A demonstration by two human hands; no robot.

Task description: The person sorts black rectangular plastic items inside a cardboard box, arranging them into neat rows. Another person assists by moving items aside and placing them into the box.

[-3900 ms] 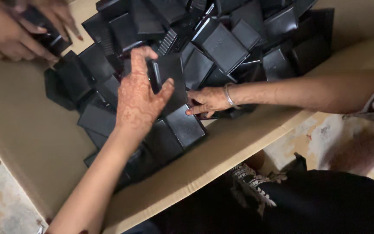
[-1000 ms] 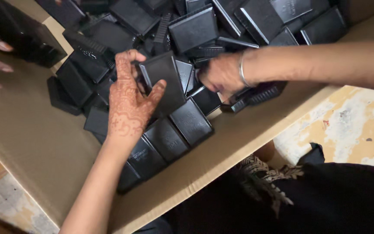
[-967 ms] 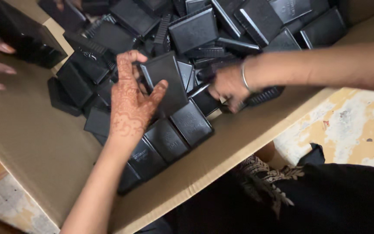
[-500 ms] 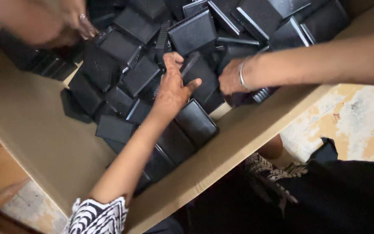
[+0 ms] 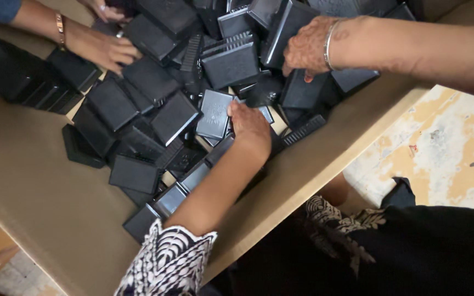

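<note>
Tan board (image 5: 45,214) carries black box pile (image 5: 154,109); worn mottled floor (image 5: 456,142) beside; left hand (image 5: 250,129) pinches small black box (image 5: 214,114), right hand (image 5: 308,49) curled on another box (image 5: 303,90)

Left hand (image 5: 250,127) fingertips buried among black boxes (image 5: 230,63), right hand (image 5: 307,50) fingers hidden, co-worker's arm cropped.

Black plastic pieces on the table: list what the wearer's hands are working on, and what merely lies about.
In hand:
left hand on a flat black square piece
right hand on the black pile

Lying about:
stacked black pieces
a co-worker's hand
tan tabletop
</note>
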